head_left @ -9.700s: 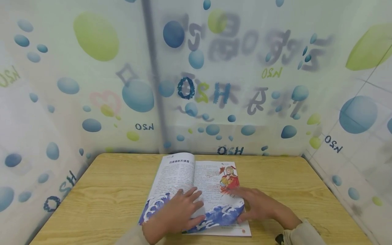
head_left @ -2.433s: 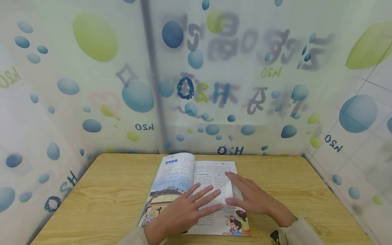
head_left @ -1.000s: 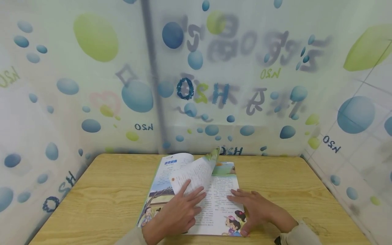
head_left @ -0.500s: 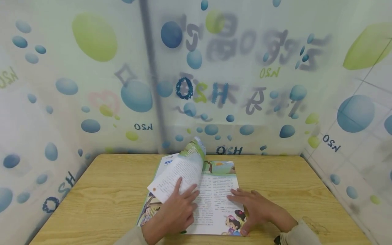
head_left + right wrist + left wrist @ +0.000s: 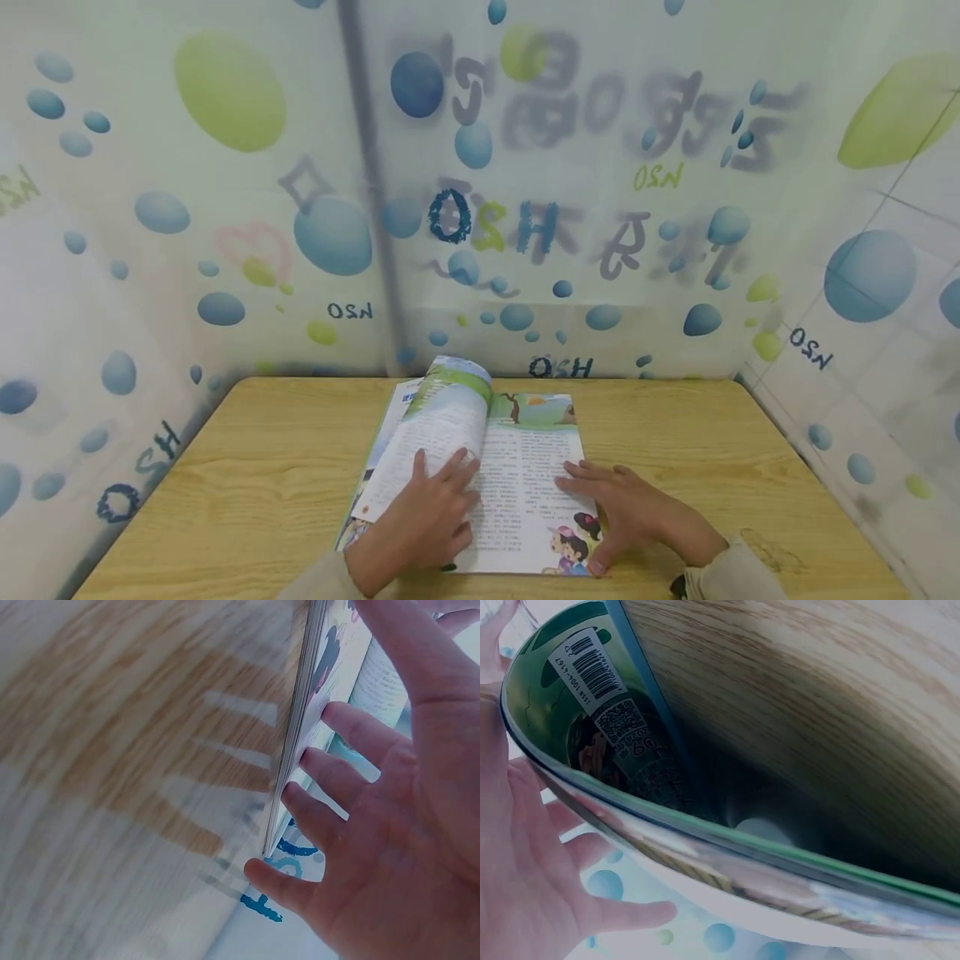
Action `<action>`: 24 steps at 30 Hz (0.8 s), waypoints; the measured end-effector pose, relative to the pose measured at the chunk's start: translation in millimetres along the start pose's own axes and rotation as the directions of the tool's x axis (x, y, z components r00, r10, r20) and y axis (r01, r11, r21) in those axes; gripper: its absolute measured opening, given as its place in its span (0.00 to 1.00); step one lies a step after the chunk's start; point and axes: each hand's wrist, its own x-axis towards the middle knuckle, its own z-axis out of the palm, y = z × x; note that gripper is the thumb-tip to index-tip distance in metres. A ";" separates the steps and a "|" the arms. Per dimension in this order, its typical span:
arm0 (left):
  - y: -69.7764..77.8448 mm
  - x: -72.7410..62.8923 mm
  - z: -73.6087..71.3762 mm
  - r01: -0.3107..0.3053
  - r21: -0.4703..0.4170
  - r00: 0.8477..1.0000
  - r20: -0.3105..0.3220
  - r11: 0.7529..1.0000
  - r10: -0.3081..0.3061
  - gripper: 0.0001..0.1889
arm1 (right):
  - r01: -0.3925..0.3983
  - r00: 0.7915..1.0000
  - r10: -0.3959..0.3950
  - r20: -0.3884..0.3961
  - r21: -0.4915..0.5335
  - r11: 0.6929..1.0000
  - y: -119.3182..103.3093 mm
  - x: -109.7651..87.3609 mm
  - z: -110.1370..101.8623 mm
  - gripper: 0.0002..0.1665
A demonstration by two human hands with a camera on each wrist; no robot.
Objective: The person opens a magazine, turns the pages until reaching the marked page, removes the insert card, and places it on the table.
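Observation:
An illustrated magazine lies spread on the table. Its turned leaf curves over the left-hand side, its upper part still arched up. My left hand rests on the lower part of that leaf with fingers spread. At the magazine's right edge, my right hand touches the right page with its fingertips, thumb near the bottom corner. In the left wrist view, the bent green back cover with a barcode label shows beside my left hand. The right wrist view shows spread fingers of my right hand against the page edges.
The magazine sits on a wooden table with light yellow grain. Behind and on both sides stand pale curtain-like walls printed with blue and green bubbles and lettering.
The right hand first raised a page edge; the leaf then swung from right to left and is settling lower on the left side. My left hand shifted slightly left; the right hand came down onto the right edge.

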 end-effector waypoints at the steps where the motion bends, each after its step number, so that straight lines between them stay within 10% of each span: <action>1: -0.4 0.1 0.2 0.010 -0.005 1.000 0.007 1.000 -0.010 0.19 | 0.000 1.000 0.000 0.001 -0.001 1.000 -0.3 0.1 -0.3 0.65; 24: -5.7 -3.1 6.1 0.073 -0.146 0.995 -0.059 0.987 -0.082 0.20 | 0.033 0.999 -0.033 -0.006 -0.004 0.999 1.8 0.0 -0.9 0.64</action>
